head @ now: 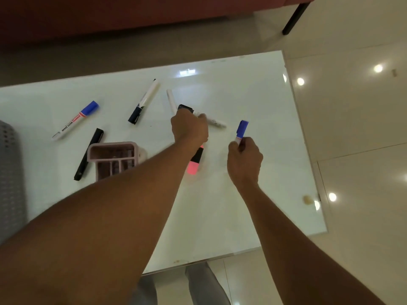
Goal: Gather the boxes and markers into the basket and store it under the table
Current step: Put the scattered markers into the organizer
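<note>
Glossy white glass table point(253, 212) sits on a shiny cream tile floor point(352, 128) that bounces back a bunch of round ceiling lights point(378, 68). Behind it there's a dark red sofa point(110, 16), I think, on a thin black leg point(295, 17). Lighting's pretty dim and warm overall.

Grey basket point(10, 172) cut by left edge; pink highlighter point(195, 165) half hidden under left forearm.

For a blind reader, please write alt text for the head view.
Right hand holds a blue-capped marker upright while the left hand closes on a white marker on the white table. Other markers, a pink organizer box and a grey basket are nearby.
</note>
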Demonstrator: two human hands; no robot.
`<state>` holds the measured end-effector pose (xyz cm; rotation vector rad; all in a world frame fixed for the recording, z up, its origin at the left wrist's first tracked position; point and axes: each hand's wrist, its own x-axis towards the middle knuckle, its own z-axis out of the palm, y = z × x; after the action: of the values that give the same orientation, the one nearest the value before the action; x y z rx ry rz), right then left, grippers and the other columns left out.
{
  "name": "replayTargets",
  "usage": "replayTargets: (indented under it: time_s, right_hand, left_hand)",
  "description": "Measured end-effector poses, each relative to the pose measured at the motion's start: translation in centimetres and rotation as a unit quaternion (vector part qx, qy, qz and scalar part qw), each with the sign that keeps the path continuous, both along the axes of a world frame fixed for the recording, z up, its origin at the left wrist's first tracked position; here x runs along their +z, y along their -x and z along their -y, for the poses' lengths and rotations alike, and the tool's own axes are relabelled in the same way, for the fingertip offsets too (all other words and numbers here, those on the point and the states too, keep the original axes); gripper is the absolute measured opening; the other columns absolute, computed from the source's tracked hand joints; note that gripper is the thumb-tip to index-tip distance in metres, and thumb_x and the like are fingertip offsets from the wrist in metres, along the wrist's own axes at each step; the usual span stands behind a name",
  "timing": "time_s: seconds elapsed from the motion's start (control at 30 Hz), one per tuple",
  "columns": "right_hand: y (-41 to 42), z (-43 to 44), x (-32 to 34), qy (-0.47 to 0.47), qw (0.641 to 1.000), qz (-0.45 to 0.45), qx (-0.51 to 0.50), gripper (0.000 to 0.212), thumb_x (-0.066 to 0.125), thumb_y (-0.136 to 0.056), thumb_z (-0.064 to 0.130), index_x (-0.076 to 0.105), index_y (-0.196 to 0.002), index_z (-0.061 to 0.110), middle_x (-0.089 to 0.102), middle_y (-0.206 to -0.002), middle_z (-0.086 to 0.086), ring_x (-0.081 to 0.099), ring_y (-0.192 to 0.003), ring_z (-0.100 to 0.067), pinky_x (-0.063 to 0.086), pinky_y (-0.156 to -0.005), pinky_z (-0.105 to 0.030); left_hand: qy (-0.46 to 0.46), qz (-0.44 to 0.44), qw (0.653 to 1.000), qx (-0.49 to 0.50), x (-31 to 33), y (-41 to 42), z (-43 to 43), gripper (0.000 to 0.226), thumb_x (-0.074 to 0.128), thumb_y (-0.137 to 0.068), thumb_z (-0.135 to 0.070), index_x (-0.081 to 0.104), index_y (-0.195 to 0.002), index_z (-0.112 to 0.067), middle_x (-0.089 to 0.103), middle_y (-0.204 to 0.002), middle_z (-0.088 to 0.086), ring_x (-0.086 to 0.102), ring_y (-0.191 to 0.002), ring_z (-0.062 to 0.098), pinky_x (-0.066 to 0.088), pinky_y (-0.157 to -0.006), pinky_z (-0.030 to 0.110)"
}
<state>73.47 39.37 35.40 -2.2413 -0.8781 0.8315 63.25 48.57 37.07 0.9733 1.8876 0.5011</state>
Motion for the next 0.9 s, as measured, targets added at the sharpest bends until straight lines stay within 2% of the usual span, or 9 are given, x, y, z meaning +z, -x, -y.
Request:
replayTargets:
  time_s: [0.13,0.23,0.37,0.43,0.5,0.6,0.73,0.83,0.9]
  right_hand:
    - [-2.1,-2.4,0.6,-0.046,0.997,-0.050,0.040,0.023,0.044,-0.097,0.017,0.054,-0.084,0.001,0.049,-0.065,-0.004,0.040,-0.058,-0.016,0.035,-0.057,-0.030]
    - [-2.9,-3.8,1.0,-0.040,0.993,-0.085,0.076,0.018,0.044,-0.093,0.015,0.060,-0.093,0.007,0.050,-0.066,-0.004,0.043,-0.060,-0.018,0.040,-0.059,-0.033]
    - [-3.2,-4.4,1.9,-0.025,0.979,-0.191,0.065,0.025,0.043,-0.094,0.012,0.056,-0.114,0.018,0.059,-0.083,-0.009,0.056,-0.069,-0.016,0.054,-0.067,-0.032]
    - [-3.0,-4.8,2.4,-0.016,0.974,-0.220,0.054,0.022,0.043,-0.093,0.009,0.054,-0.111,0.013,0.057,-0.086,-0.009,0.054,-0.071,-0.017,0.054,-0.066,-0.030]
    - [-2.5,-5.4,2.7,0.004,0.970,-0.235,0.057,0.013,0.043,-0.091,0.008,0.051,-0.101,0.009,0.056,-0.084,-0.006,0.049,-0.071,-0.018,0.046,-0.059,-0.028]
    - [-1.2,-7.0,2.7,0.047,0.966,-0.221,0.122,0.009,0.049,-0.089,0.016,0.052,-0.091,0.008,0.058,-0.080,-0.004,0.049,-0.066,-0.016,0.041,-0.058,-0.030]
    - [2.0,-9.9,1.5,0.075,0.965,-0.168,0.186,0.028,0.052,-0.089,0.020,0.059,-0.101,-0.005,0.062,-0.084,-0.014,0.051,-0.068,-0.019,0.046,-0.061,-0.034]
    - [4.3,-11.5,0.1,0.076,0.963,-0.125,0.226,0.022,0.052,-0.090,0.012,0.061,-0.101,-0.004,0.065,-0.090,-0.020,0.055,-0.072,-0.022,0.053,-0.068,-0.039]
    - [5.4,-11.9,-0.5,0.094,0.955,-0.069,0.273,0.015,0.061,-0.087,0.014,0.060,-0.089,-0.001,0.060,-0.079,-0.013,0.054,-0.068,-0.019,0.047,-0.059,-0.030]
  left_hand:
    - [0.049,0.041,0.997,0.039,0.4,-1.5,-1.0,0.032,0.067,-0.085,-0.024,0.039,-0.072,-0.013,0.058,-0.074,0.007,0.069,-0.053,0.033,0.061,-0.056,0.043]
    - [0.067,0.068,0.992,0.077,-0.6,-1.6,-1.6,0.020,0.070,-0.075,-0.011,0.055,-0.085,-0.001,0.067,-0.068,0.015,0.065,-0.043,0.026,0.060,-0.049,0.044]
    - [0.085,0.143,0.978,0.123,0.1,-0.4,-1.8,0.022,0.066,-0.074,-0.018,0.063,-0.087,-0.001,0.064,-0.063,0.007,0.057,-0.042,0.016,0.052,-0.047,0.025]
    - [0.065,0.155,0.978,0.120,1.1,1.0,-2.1,0.016,0.059,-0.079,-0.023,0.058,-0.079,-0.007,0.055,-0.061,0.003,0.047,-0.043,0.014,0.042,-0.043,0.023]
    - [0.047,0.152,0.979,0.125,1.9,3.1,-2.7,0.017,0.051,-0.085,-0.025,0.052,-0.077,-0.010,0.050,-0.062,0.002,0.045,-0.046,0.015,0.046,-0.047,0.026]
    - [0.064,0.171,0.968,0.171,1.9,6.1,-3.8,0.017,0.041,-0.093,-0.024,0.051,-0.088,-0.011,0.050,-0.075,0.005,0.053,-0.057,0.018,0.061,-0.071,0.038]
    - [0.118,0.111,0.979,0.122,1.1,8.2,-4.2,0.022,0.041,-0.096,-0.011,0.046,-0.115,-0.003,0.055,-0.089,0.012,0.062,-0.078,0.024,0.058,-0.082,0.044]
    - [0.149,0.107,0.980,0.078,0.8,8.2,-3.4,0.023,0.045,-0.096,-0.004,0.049,-0.117,0.003,0.061,-0.094,0.019,0.064,-0.078,0.027,0.059,-0.080,0.048]
    - [0.161,0.138,0.974,0.085,0.9,8.1,-2.8,0.020,0.047,-0.096,-0.001,0.050,-0.115,0.003,0.065,-0.099,0.021,0.067,-0.081,0.030,0.060,-0.075,0.048]
